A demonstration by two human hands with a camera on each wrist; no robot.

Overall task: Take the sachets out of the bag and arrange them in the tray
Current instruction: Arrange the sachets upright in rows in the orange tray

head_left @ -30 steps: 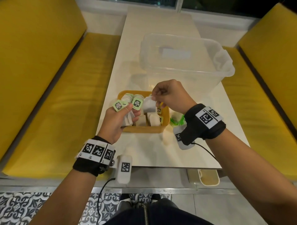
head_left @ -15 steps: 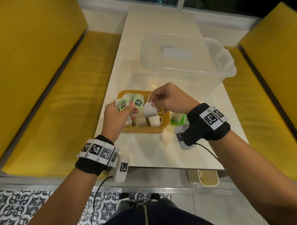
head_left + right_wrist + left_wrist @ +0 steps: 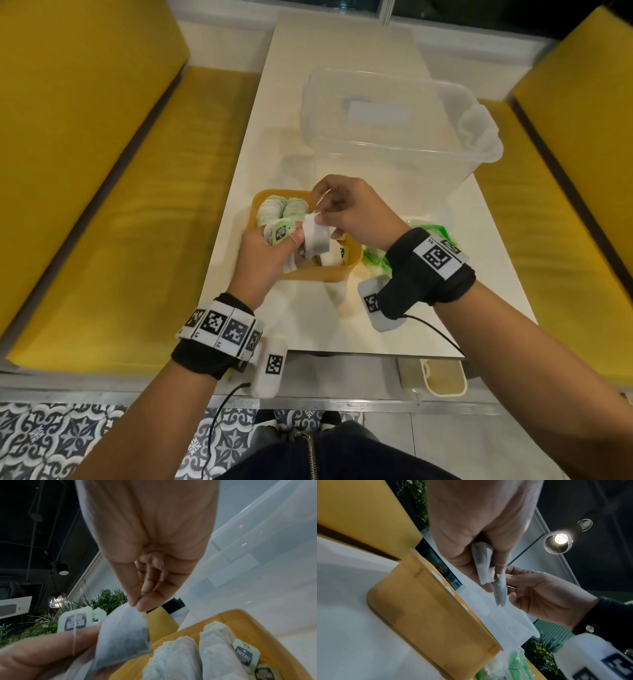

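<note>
Over the yellow plastic tray, the right hand pinched a white paper sachet by its corner; the left hand gripped several green-tagged sachets.

Booth seating, night-dark windows.
Yellow benches at 9 and 3 o'clock flanking white table; patterned floor tiles at 7; pendant lamp overhead.
</note>
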